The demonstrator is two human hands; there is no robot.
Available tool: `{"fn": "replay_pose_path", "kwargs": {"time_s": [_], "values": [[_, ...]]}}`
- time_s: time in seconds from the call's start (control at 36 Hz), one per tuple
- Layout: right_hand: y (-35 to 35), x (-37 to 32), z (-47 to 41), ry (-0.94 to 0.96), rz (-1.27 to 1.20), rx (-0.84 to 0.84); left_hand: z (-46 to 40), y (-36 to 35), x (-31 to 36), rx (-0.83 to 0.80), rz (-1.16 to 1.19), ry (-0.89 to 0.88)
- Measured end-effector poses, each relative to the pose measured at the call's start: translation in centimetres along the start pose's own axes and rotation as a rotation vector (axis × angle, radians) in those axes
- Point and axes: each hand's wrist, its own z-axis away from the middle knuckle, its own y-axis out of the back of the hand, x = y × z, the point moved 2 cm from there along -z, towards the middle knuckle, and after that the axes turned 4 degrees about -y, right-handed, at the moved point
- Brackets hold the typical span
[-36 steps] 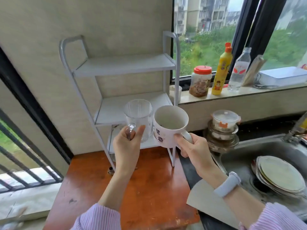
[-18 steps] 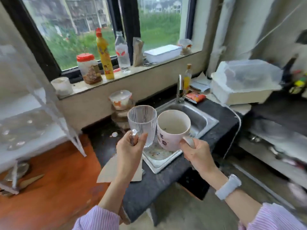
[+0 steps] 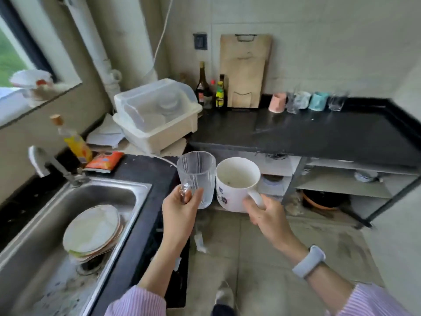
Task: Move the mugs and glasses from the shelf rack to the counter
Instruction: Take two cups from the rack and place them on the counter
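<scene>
My left hand [image 3: 180, 209] grips the handle of a clear ribbed glass mug [image 3: 197, 176], held upright in the air. Beside it, touching or nearly so, my right hand [image 3: 265, 213] holds a white ceramic mug [image 3: 235, 185] by its handle, also upright. Both are held over the floor, short of the black counter [image 3: 307, 131]. Along that counter's back edge stands a row of cups and glasses: a pink cup [image 3: 277, 102], clear glasses [image 3: 292, 102], a teal cup [image 3: 319, 101] and another glass [image 3: 336, 102]. The shelf rack is out of view.
A steel sink [image 3: 41, 224] with stacked plates [image 3: 92, 229] and a faucet [image 3: 53, 166] is at the left. A white lidded dish box [image 3: 157, 115], bottles [image 3: 210, 90] and a cutting board [image 3: 246, 69] stand at the counter's corner. Open shelves [image 3: 346, 183] lie under the counter.
The view has swung right from the shelf rack, past the window and sink, to the black counter. Both hands kept their mugs, side by side in front of me.
</scene>
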Motion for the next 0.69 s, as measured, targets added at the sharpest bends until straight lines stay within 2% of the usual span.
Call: {"fn": "replay_pose_path", "kwargs": {"time_s": [0.19,0.42,0.69], "values": [[7.8,2.3,-11.3,-0.054,0.014,0.189,-9.7,-14.1,-2.4,-0.190,0.060,0.019],[15.7,3.4,-24.2,-0.146,0.040,0.351,-21.4,-28.7,-3.4,-0.370,0.027,-0.017],[25.5,7.4,-36.1,-0.231,-0.011,0.534,-29.2,-46.0,-5.4,-0.548,-0.004,0.012]]}}
